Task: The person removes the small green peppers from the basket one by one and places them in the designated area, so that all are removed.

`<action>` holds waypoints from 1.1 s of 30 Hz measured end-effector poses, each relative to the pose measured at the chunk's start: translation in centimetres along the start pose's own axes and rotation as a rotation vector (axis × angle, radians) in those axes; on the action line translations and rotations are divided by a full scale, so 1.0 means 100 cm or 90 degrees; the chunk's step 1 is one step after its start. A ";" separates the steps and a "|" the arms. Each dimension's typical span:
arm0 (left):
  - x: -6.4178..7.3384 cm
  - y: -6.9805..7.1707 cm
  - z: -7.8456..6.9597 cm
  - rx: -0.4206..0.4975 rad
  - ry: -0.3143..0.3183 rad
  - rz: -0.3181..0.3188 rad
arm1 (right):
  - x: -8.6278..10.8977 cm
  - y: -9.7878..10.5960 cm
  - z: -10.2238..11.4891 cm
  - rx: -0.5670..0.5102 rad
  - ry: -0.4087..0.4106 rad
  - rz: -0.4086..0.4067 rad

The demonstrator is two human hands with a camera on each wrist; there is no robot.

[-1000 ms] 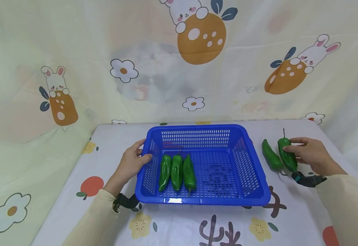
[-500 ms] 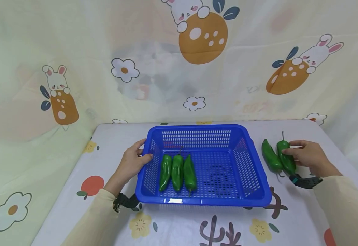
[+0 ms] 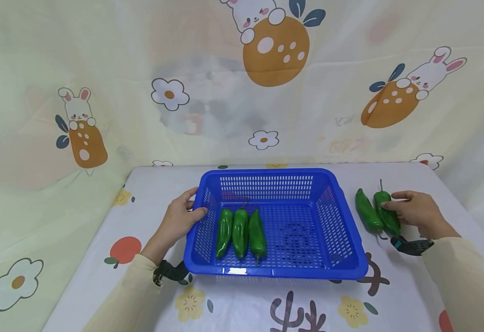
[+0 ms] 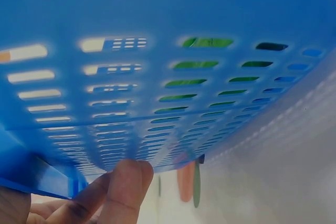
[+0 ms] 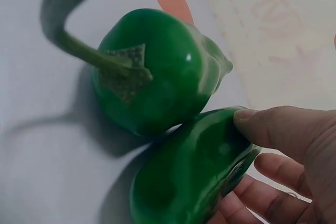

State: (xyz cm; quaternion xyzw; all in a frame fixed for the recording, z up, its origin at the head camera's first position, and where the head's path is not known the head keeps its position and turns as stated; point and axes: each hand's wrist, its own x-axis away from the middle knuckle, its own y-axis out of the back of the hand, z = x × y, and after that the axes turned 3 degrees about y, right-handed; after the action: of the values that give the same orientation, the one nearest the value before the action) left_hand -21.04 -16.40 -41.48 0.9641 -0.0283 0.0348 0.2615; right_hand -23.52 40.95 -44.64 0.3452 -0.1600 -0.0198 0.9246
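Observation:
A blue plastic basket (image 3: pixel 275 272) stands mid-table, with three green peppers (image 3: pixel 240 233) lying side by side in its left half. My left hand (image 3: pixel 179 216) grips the basket's left rim, thumb over the edge and fingers outside; in the left wrist view, its fingers (image 4: pixel 126 187) press against the slotted wall. To the right of the basket, my right hand (image 3: pixel 420 212) holds a green pepper (image 3: pixel 386 214) between thumb and fingers. Another green pepper (image 3: pixel 367 212) lies just left of it, and the right wrist view shows the held pepper (image 5: pixel 184 166) touching that stemmed pepper (image 5: pixel 157 77).
A white printed cloth (image 3: pixel 225 304) covers the table. Behind it hangs a cream curtain (image 3: pixel 208 129) with rabbit and flower prints. The basket's right half shows bare slotted floor.
The right hand has shifted the held pepper slightly left, closer against the pepper beside it. The left hand and the basket have stayed put.

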 end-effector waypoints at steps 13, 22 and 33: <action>0.001 0.000 0.000 0.002 -0.005 0.005 | 0.007 -0.002 0.003 0.002 -0.019 0.000; 0.000 0.000 0.001 0.005 -0.008 0.008 | 0.013 -0.001 0.006 0.022 -0.074 0.009; 0.000 0.001 0.001 0.005 -0.015 0.008 | 0.030 -0.001 0.023 0.045 -0.060 -0.026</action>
State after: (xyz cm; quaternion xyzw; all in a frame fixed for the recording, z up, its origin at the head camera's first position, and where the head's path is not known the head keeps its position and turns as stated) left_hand -21.03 -16.56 -41.52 0.9653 -0.0372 0.0252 0.2573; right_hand -21.33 38.99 -42.21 0.3792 -0.1971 -0.0491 0.9028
